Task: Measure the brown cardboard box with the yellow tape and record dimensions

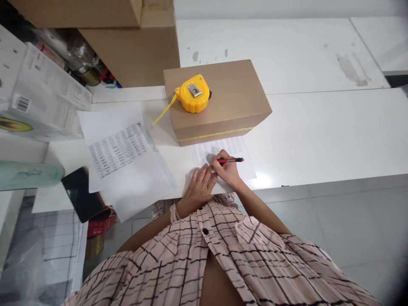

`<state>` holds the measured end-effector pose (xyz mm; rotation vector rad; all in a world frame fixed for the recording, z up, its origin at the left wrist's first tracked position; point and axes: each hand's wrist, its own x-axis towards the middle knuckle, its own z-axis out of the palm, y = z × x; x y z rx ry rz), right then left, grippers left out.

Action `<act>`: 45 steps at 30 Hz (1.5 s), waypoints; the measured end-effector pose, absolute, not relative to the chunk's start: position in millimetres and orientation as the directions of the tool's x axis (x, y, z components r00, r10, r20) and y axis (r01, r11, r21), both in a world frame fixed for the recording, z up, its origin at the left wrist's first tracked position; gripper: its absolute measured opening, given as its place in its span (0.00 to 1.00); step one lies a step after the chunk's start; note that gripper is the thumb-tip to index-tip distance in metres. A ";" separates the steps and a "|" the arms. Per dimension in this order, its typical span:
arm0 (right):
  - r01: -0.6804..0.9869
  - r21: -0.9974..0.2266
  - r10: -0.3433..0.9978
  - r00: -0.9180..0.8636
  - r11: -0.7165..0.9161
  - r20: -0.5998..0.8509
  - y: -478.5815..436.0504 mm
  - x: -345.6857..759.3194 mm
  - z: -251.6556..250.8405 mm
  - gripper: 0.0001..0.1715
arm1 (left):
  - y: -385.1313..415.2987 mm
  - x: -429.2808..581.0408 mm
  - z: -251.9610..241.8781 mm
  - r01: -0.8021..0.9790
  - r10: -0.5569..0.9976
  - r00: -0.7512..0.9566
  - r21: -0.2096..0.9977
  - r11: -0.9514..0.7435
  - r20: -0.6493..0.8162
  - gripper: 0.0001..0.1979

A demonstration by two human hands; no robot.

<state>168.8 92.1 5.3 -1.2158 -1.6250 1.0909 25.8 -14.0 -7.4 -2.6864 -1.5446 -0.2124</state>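
A red and black pen (231, 160) is gripped in my right hand (227, 171), which rests on a printed sheet of paper (245, 165). Its tip is hidden behind my fingers. My left hand (198, 187) lies flat with fingers stretched out at the sheet's near left edge, its fingertips close to my right hand. Just beyond both hands stands a brown cardboard box (229, 93), covering the far part of the sheet. On top of the box sits a yellow tape measure (194, 95), its yellow strap hanging over the left side.
Left of the box lie more papers (134, 182), one printed with rows of text. A dark phone (84, 195) lies by the table's left edge, near a greenish bottle (32, 175). Larger cardboard boxes (134, 55) and a white carton (47, 93) stand at the back left of the white table (318, 136).
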 end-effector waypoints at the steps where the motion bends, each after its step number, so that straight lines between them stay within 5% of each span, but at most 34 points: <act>1: 0.270 -0.949 0.973 -0.203 0.162 0.108 92.1 168.8 5.5 0.17 | -14.0 25.6 -7.2 0.862 0.857 0.497 0.037 -0.506 0.140 0.37; 45: 0.243 -0.963 0.986 -0.146 0.114 0.079 95.2 170.9 6.7 0.14 | -13.7 25.4 -4.3 0.863 0.862 0.495 0.057 -0.503 0.108 0.37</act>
